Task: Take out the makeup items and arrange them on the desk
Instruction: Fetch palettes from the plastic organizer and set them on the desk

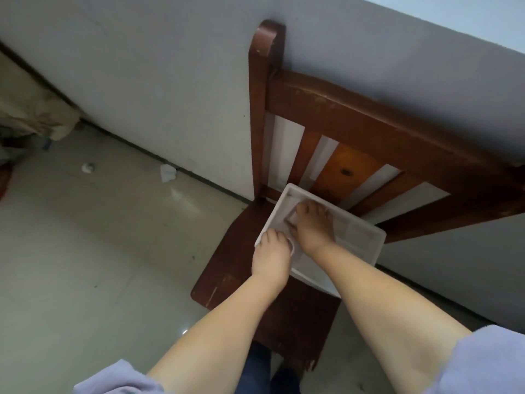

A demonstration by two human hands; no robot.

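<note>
Room: pale tiled floor (85,251) meeting a grey-white wall (170,81), with a dark skirting line running between them from 10 o'clock toward 4 o'clock.
Seat: brown wooden chair (326,118) stands against the wall, its slatted back toward 1 o'clock.
Container: white plastic tray (358,237) sits on the chair seat, tilted as seen, one corner toward 12 o'clock; ribbed dividers show inside it.
Contents: small flat pale item (292,216) lies in the tray near its 10 o'clock wall; blurred, so its kind cannot be told.
Right hand: right hand (311,226) reaches into the tray palm down, fingers spread and bent, fingertips over the pale item at the hand's 10 o'clock; whether they pinch it cannot be told.
Left hand: left hand (272,254) is at the tray's 8 o'clock corner, fingers curled round a small round clear lidded piece (290,245) at the rim.
Floor litter: crumpled white paper (167,173) lies near the skirting at 10 o'clock; a smaller white scrap (88,167) lies further left.
Sleeves: lilac sleeves (483,365) at 5 and 7 o'clock.
</note>
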